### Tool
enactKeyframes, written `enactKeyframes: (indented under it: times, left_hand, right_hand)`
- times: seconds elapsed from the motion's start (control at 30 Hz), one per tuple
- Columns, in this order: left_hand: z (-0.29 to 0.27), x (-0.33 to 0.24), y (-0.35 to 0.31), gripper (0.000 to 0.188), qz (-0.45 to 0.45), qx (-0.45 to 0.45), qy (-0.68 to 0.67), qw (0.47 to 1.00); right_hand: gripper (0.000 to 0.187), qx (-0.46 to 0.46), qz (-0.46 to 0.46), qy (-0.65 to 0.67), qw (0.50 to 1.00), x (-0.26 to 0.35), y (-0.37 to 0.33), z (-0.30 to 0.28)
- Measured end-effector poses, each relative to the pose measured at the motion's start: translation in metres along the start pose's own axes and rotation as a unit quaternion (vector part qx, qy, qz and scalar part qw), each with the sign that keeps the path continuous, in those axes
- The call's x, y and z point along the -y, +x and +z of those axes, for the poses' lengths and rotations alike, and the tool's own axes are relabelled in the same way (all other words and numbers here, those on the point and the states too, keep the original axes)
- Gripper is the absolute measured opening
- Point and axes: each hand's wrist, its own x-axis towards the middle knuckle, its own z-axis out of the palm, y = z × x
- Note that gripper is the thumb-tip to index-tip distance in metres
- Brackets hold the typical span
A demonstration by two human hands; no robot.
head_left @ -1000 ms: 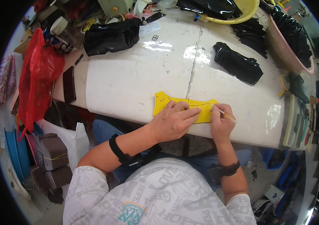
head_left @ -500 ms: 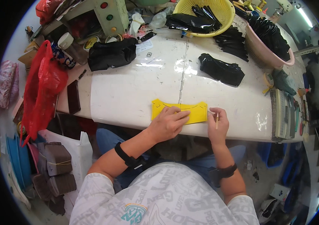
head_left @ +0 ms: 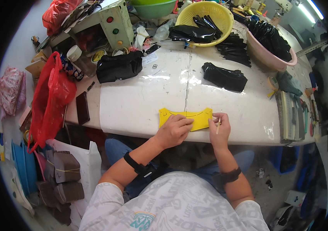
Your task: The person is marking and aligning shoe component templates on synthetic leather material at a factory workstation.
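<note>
A yellow pattern piece (head_left: 199,122) with dark marked lines, a curved top edge and pointed corners lies near the table's front edge. My left hand (head_left: 174,131) rests over its left and middle part, fingers lying on it and pointing right. They hide much of its lower left side. At the piece's right end, my right hand (head_left: 219,131) is closed with a thin pale stick (head_left: 218,126) between the fingers. Its fingertips touch the piece's right edge; whether they also pinch it I cannot tell.
Glossy black pieces (head_left: 224,78) lie beyond my hands, with another black stack (head_left: 119,67) at the left. A yellow basket (head_left: 183,17) and a pink basket (head_left: 264,57) hold more. A phone (head_left: 82,108) lies left, near a red bag (head_left: 48,104). Stacked rulers and boards (head_left: 287,115) stand right.
My view has shifted slightly. The right hand has come closer to the left hand, its fingers now at the piece's right edge. The left hand remains on the yellow piece.
</note>
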Motion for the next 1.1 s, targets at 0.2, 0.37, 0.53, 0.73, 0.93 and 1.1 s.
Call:
enactKeyframes:
  times: [0.2, 0.37, 0.53, 0.73, 0.93, 1.1]
  left_hand:
    - [-0.013, -0.003, 0.0, 0.036, -0.028, -0.048, 0.001, 0.998]
    - [-0.056, 0.013, -0.018, 0.063, -0.175, -0.068, 0.085, 0.979]
    - [-0.074, 0.023, -0.041, 0.07, -0.208, 0.047, 0.062, 0.975]
    - [-0.075, 0.019, -0.049, 0.045, -0.244, 0.079, 0.061, 0.965]
    - [-0.081, 0.03, -0.055, 0.021, -0.243, 0.088, -0.026, 0.966]
    - [-0.085, 0.032, -0.054, 0.02, -0.228, 0.086, -0.09, 0.966]
  right_hand:
    - [0.016, 0.031, 0.039, 0.205, 0.977, 0.01, -0.012, -0.001]
    - [0.016, 0.058, 0.043, 0.225, 0.972, 0.004, -0.041, -0.014]
    - [0.017, 0.051, 0.029, 0.058, 0.997, -0.008, -0.054, -0.022]
    - [0.017, 0.031, 0.063, 0.139, 0.988, -0.008, -0.056, -0.016]
    - [0.012, 0.039, -0.011, 0.067, 0.997, 0.001, -0.044, -0.022]
    - [0.018, 0.012, -0.038, -0.127, 0.991, -0.006, 0.014, -0.024]
